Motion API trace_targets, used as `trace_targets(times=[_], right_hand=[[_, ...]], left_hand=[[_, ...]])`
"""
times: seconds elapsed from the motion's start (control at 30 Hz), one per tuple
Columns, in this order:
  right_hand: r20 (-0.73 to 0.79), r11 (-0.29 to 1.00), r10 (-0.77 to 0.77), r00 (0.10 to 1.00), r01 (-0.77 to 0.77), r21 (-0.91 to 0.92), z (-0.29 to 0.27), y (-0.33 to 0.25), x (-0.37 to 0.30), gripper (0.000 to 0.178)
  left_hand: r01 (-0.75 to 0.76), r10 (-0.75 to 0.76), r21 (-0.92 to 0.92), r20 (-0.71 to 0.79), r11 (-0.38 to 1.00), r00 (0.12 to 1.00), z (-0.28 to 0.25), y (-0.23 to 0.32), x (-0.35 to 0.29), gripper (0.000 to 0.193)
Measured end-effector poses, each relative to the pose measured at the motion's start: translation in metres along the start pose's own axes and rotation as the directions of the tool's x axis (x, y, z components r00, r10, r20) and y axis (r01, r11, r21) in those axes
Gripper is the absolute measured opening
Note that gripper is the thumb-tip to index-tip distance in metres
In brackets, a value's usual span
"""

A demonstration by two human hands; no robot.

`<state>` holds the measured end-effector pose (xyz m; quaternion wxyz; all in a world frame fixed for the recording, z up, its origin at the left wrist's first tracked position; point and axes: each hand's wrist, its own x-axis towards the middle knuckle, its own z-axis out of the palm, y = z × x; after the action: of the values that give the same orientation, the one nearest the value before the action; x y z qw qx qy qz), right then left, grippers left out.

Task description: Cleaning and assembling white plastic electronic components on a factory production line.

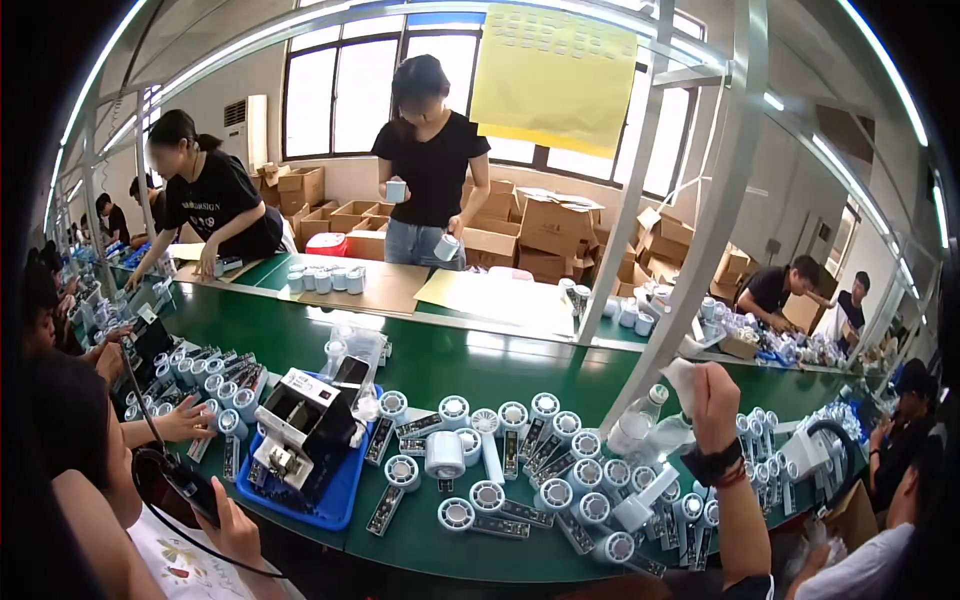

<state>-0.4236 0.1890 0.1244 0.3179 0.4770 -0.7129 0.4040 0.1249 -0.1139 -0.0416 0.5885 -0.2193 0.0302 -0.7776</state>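
Observation:
My left hand (238, 522) comes up from the lower edge and grips a black handheld device (190, 487) with a thin black cable, just in front of a blue tray (345, 487). My right hand (716, 392), with dark bands at the wrist, is raised over the right side of the green table (440, 360) and closed on a white part (684, 376) whose shape is partly hidden. A clear plastic bottle (640, 420) stands tilted just left of it. Several small white handheld fans (545, 470) lie spread below both hands.
The blue tray holds a white and black machine (300, 415). A seated person's hand (188, 420) reaches to fans at the left. Two people in black stand across the table by white cups (325, 280). A slanted metal post (690, 270) rises at the right. Cardboard boxes (545, 235) are stacked behind.

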Motion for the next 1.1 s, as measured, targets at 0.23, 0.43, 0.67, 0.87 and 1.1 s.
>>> trace_targets(times=[0.23,0.43,0.67,0.87,1.1], right_hand=[[0.164,0.984,0.172,0.971,-0.177,0.019,-0.056,-0.024,-0.061,0.026],[0.286,0.886,0.357,0.889,-0.419,0.199,-0.049,-0.013,-0.121,0.032],[0.747,0.238,0.442,0.496,-0.868,0.436,-0.026,-0.067,-0.202,0.040],[0.845,0.144,0.324,0.425,-0.905,0.400,0.010,-0.088,-0.210,0.038],[0.878,0.172,0.269,0.395,-0.917,0.359,0.006,-0.117,-0.186,0.029]], left_hand=[[-0.110,0.137,0.126,-0.234,0.986,0.963,0.000,0.040,-0.070,0.092],[-0.203,0.233,0.254,-0.095,0.946,0.968,0.044,0.037,-0.061,0.086],[-0.264,0.336,0.476,-0.073,0.839,0.939,0.105,0.083,-0.134,0.079],[-0.398,0.431,0.453,0.033,0.798,0.902,0.080,0.073,-0.130,0.074],[-0.611,0.505,0.432,0.344,0.663,0.792,0.139,0.090,-0.133,0.067]])
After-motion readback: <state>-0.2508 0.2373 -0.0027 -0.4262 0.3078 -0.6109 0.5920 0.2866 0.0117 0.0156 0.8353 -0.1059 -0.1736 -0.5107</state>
